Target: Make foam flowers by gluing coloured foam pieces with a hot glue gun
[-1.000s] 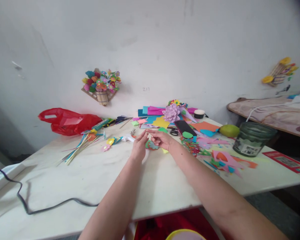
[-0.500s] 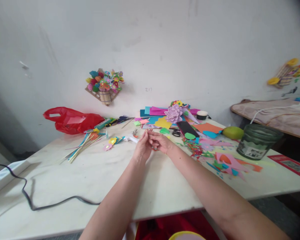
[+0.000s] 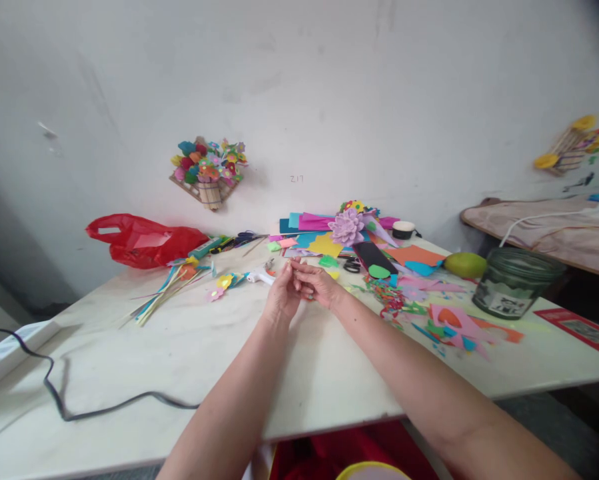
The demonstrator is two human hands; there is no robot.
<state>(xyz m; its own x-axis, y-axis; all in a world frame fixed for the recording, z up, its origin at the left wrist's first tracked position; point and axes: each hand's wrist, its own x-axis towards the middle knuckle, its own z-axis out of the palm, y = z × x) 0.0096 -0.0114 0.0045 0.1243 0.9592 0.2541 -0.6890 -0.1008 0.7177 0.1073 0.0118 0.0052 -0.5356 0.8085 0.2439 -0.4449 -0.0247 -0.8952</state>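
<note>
My left hand and my right hand meet over the middle of the white table. Their fingertips are pinched together. Whatever lies between them is too small and too covered by the fingers to make out. Just left of the hands lies a white glue gun, partly hidden behind my left hand. Foam flowers in pink and yellow rest further left. Black-handled scissors lie beyond my right hand, beside a black phone-like slab with a green foam piece on it.
Bundled thin sticks and a red plastic bag are at the left. Colored foam sheets and a purple flower stand at the back. Foam scraps, a green mango-like fruit and a dark glass jar occupy the right. A black cable crosses the left front.
Both hands stay together in nearly the same place; they have shifted very slightly left, with small finger movements. Everything else on the table looks the same.
</note>
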